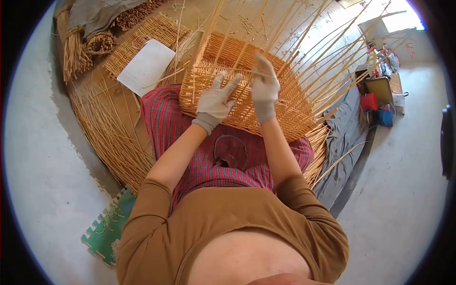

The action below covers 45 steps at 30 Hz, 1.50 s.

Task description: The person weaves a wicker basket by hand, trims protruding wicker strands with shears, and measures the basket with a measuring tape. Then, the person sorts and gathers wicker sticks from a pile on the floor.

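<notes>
Probably we'd find our golden woven-wicker basket (244,105) light, stiff, best held by its walls (294,102); pale-gloved left hand (213,102): fingers (232,85) apart; pale-gloved right hand (264,89): we cannot tell

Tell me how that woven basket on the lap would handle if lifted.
The woven basket is probably light for its size, its weave showing small gaps. It likely flexes slightly without flopping, since it holds a boxy shape. The long strands jutting beyond it would probably sway and could snag.

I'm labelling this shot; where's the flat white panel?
Head view, upper left: the flat white panel overlaps a woven piece, left of the basket.
</notes>
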Each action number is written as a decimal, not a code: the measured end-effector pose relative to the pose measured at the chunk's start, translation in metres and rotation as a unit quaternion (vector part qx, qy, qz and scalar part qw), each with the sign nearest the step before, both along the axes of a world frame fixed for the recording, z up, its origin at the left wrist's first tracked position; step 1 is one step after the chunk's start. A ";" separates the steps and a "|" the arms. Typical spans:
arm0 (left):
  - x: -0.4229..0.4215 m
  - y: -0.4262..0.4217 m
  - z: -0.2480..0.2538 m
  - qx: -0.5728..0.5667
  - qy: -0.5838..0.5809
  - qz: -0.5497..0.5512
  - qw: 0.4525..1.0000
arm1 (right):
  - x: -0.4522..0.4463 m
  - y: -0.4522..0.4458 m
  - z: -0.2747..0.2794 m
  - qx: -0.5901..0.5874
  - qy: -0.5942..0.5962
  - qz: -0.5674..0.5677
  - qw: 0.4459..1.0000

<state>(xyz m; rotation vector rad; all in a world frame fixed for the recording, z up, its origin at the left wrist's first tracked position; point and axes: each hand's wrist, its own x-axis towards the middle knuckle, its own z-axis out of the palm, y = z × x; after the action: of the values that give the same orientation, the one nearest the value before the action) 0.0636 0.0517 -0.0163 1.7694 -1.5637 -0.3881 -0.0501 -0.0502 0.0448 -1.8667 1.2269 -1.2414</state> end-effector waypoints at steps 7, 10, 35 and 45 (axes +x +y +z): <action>-0.005 -0.016 0.006 0.169 -0.236 -0.023 0.957 | -0.101 0.041 -0.065 0.007 -0.062 0.004 0.998; 0.006 0.007 -0.022 -0.057 -0.097 -0.002 0.994 | -0.109 0.077 -0.052 0.067 -0.044 -0.033 0.996; 0.038 0.013 -0.003 0.103 -0.102 0.037 0.989 | 0.022 0.000 -0.008 -0.192 0.173 0.050 0.965; 0.036 0.023 -0.019 0.023 -0.020 0.022 0.999 | -0.081 0.065 -0.037 -0.076 0.211 0.045 0.973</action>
<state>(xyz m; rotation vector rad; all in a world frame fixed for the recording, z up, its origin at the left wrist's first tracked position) 0.1000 0.0752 -0.0348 1.8527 -1.5530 -0.3716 -0.1313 0.0144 0.0077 -2.3586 1.2675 -0.9381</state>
